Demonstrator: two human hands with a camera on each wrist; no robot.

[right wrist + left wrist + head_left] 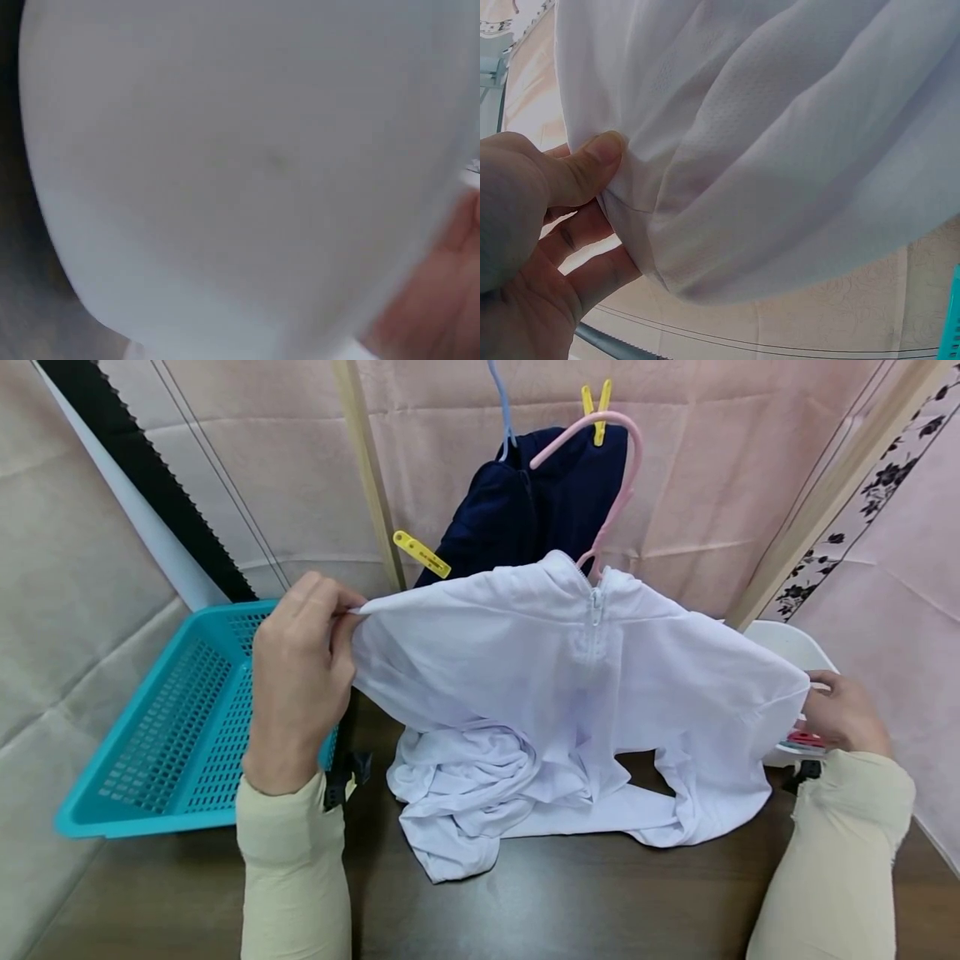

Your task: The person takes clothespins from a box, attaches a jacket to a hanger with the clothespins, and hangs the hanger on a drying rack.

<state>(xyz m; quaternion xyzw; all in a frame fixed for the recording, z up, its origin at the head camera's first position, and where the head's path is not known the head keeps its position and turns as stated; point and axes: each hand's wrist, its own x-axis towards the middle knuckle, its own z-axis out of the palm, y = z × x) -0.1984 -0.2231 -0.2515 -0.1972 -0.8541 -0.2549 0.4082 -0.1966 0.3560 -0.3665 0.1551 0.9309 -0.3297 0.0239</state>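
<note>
A white zip-neck shirt (487, 652) is spread above the brown table (570, 910), its lower part bunched on the surface. From its collar rises the hook of a pink hanger (633, 452). My left hand (296, 685) pinches the shirt's left shoulder edge between thumb and fingers, seen closely in the left wrist view. Beside the shirt's right shoulder, my right hand (847, 714) is at a white basin (795, 643) with small red items (806, 739) in it. The basin wall (225, 150) fills the right wrist view and covers my fingertips there.
Behind the shirt hangs a dark navy garment (555, 493) with a blue hanger (504, 410), yellow clothespins (600, 422) and another yellow clothespin (422, 554). A turquoise basket (168, 727) stands at left. Wooden posts (367, 468) rise at the back and right.
</note>
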